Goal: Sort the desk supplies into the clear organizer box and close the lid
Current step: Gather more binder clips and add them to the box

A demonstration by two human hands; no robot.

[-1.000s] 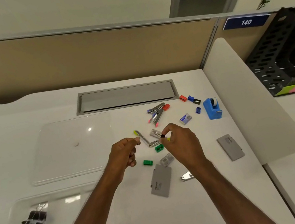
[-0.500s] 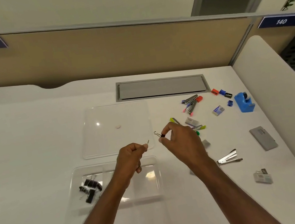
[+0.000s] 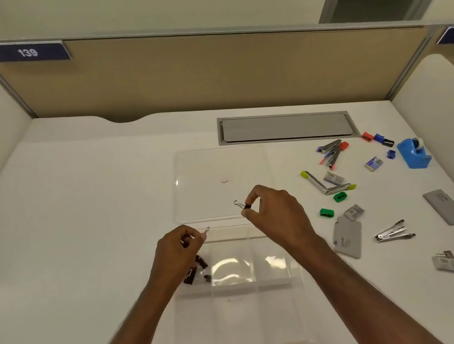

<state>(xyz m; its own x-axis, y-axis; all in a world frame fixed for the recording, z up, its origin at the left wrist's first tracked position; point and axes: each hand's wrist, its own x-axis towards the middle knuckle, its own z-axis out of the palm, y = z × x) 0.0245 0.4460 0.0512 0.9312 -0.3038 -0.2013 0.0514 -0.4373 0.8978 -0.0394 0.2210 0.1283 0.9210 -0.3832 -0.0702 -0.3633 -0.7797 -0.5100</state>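
Presumably for sorting with like items: one binder clip (image 3: 244,205) is pinched by right hand (image 3: 277,213) fingers, another by left hand (image 3: 177,251), above the organizer box (image 3: 297,276) near the worktop's front edge, over its clip compartment

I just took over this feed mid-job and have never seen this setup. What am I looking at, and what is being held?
There is no machine: a person wears a camera on the head that looks down at a white desk. The right hand pinches a small black binder clip. The left hand pinches another small clip, of which only a wire tip shows. Below them lies the clear organizer box, with black clips in its far left compartment. Its lid lies behind. Staplers and other supplies lie to the right.
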